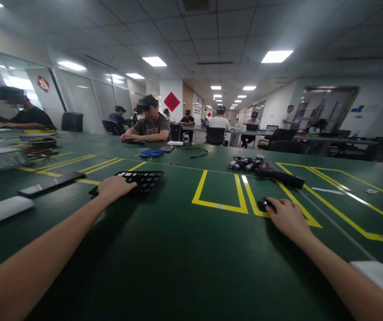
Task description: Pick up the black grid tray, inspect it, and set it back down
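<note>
My left hand [116, 188] is closed on a flat black tray [149, 182] divided into a grid of small compartments. The palm covers part of the tray, and most of its fingers are hidden behind the hand. Further right, my right hand [288, 215] has its fingers curled round a small rounded black object [262, 203], which looks like a computer mouse. That object rests at the near end of a yellow-taped rectangle [256, 213] on the green table [191, 263].
Left of the tray lie a long black bar [54, 183] and a white device [4, 211]. Beyond are a blue cloth-like item [151, 153], a thin black cable [198, 154], metal-ended parts [245, 163] and a black cylinder [286, 178]. A person [151, 122] sits across the table.
</note>
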{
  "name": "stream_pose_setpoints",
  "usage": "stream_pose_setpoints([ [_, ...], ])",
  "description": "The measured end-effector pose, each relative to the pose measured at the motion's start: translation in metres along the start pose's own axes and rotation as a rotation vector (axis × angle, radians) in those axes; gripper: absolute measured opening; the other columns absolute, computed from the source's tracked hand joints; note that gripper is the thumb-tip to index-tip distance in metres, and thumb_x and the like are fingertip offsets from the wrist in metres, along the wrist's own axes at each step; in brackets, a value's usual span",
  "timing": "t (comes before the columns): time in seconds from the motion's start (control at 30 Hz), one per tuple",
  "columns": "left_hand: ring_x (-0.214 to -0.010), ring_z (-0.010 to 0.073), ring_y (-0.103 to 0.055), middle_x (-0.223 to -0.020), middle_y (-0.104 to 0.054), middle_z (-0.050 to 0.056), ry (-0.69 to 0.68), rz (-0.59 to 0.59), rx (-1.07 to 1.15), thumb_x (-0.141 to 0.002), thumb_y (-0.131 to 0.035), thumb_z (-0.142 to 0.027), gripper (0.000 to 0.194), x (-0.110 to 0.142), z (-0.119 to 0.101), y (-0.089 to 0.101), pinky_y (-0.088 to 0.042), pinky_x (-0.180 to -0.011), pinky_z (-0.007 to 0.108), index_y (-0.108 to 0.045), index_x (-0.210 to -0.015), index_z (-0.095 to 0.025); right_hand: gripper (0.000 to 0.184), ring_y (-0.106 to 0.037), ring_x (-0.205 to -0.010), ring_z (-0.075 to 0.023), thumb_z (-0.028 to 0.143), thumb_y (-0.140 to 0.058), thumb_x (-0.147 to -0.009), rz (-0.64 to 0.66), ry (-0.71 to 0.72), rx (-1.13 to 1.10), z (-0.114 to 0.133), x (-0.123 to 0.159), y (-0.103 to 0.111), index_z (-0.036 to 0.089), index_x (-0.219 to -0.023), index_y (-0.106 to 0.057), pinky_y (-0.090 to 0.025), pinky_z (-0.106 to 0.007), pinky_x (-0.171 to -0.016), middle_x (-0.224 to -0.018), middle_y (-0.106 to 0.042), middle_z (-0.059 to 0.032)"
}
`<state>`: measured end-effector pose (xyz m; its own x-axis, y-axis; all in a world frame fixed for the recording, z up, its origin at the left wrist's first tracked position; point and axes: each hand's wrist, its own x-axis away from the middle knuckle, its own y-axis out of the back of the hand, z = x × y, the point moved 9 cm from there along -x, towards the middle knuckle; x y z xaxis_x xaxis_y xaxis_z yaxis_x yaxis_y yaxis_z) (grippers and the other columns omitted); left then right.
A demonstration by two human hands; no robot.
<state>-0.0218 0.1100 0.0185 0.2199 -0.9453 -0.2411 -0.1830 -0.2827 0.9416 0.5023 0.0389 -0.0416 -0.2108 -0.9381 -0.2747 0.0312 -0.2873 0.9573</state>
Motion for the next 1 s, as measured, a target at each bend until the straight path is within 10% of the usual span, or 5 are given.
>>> stream_pose_setpoints([
  [0.17,-0.103,0.0303,-0.052,-0.104,-0.058,0.02,-0.213,-0.088,-0.067,-0.088,-0.025,-0.026,0.038,0.01,-0.063,-0.004,-0.038,-0.089,0.041,-0.058,-0.092,-0.006,0.052,-0.029,-0.127,-0.0361,0.04,-0.037,-0.083,-0.112,0.127,-0.071,0.053,0.021,0.027,0.012,-0.126,-0.046,-0.028,-0.052,-0.101,-0.133,-0.042,-0.0176],
  [0.3,-0.106,0.0174,-0.052,-0.114,-0.058,0.008,-0.49,0.004,-0.023,-0.089,-0.027,-0.021,0.035,0.042,-0.126,-0.042,-0.037,-0.093,0.027,-0.054,-0.111,-0.015,0.051,-0.033,-0.127,-0.0278,0.039,-0.039,-0.084,0.172,0.441,-0.339,0.131,0.072,0.022,0.02,-0.131,-0.04,-0.033,-0.047,-0.102,-0.138,-0.038,-0.0089],
  [0.43,-0.097,0.0201,-0.056,-0.104,-0.059,0.01,-0.593,0.121,-0.02,-0.087,-0.033,-0.023,0.031,0.06,-0.143,-0.074,-0.04,-0.088,0.032,-0.057,-0.105,-0.015,0.042,-0.036,-0.126,-0.0259,0.035,-0.035,-0.086,0.324,0.695,-0.401,0.17,0.116,0.022,0.025,-0.126,-0.046,-0.029,-0.05,-0.104,-0.135,-0.043,-0.0073],
  [0.7,-0.097,0.0244,-0.052,-0.107,-0.052,0.014,-0.655,-0.085,-0.022,-0.087,-0.037,-0.029,0.033,0.089,-0.155,-0.04,-0.04,-0.085,0.038,-0.055,-0.108,-0.011,0.04,-0.04,-0.122,-0.0239,0.033,-0.036,-0.087,0.331,0.734,-0.418,0.167,0.115,0.027,0.026,-0.124,-0.047,-0.035,-0.046,-0.102,-0.132,-0.046,-0.0062],
  [1.0,-0.112,0.0238,-0.046,-0.122,-0.052,0.011,-1.028,0.322,0.184,-0.085,-0.044,-0.039,0.04,0.189,-0.202,-0.044,-0.035,-0.095,0.04,-0.053,-0.117,-0.016,0.048,-0.04,-0.118,-0.0308,0.033,-0.034,-0.084,-0.141,0.242,0.017,0.052,0.018,0.026,0.01,-0.125,-0.045,-0.033,-0.05,-0.099,-0.127,-0.048,-0.0158],
])
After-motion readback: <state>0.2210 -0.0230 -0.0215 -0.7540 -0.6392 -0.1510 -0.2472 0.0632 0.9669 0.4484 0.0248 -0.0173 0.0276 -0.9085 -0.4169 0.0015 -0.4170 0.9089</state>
